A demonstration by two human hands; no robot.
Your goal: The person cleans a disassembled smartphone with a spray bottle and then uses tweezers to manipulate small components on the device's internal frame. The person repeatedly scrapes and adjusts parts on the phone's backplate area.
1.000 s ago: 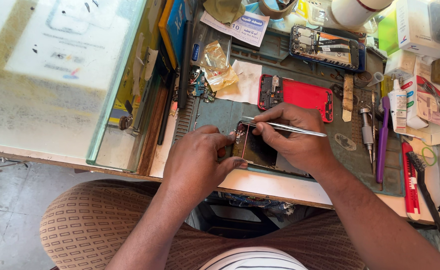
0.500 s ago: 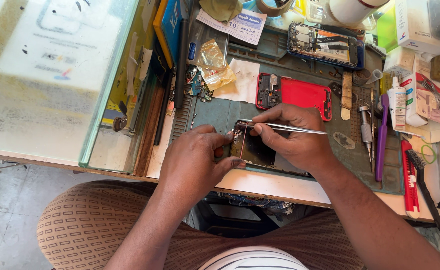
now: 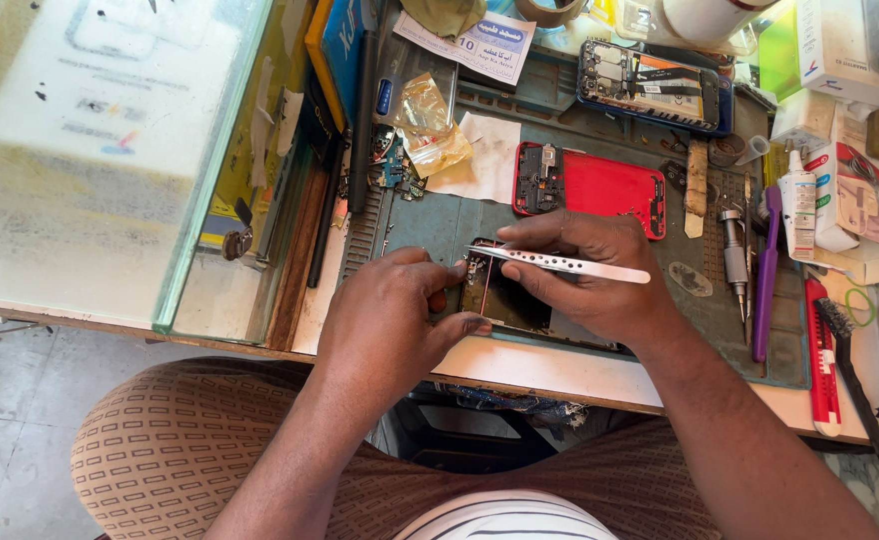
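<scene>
An opened phone [image 3: 505,297] lies on the grey-green work mat [image 3: 430,225] near the front edge of the bench. My left hand [image 3: 390,315] grips the phone's left side with thumb and fingers. My right hand [image 3: 595,275] rests over the phone's right part and holds metal tweezers [image 3: 560,263], whose tips point left onto the phone's upper left corner. Most of the phone's right half is hidden under my right hand.
A red phone back [image 3: 590,190] and a dark opened phone [image 3: 650,88] lie farther back on the mat. A screwdriver [image 3: 735,255], purple tool [image 3: 765,275], red cutter [image 3: 822,350] and brush [image 3: 850,370] lie to the right. A glass counter [image 3: 110,150] fills the left.
Both hands stay on the opened phone. The tweezers' tips have shifted slightly along its top left corner; nothing else on the bench has moved.
</scene>
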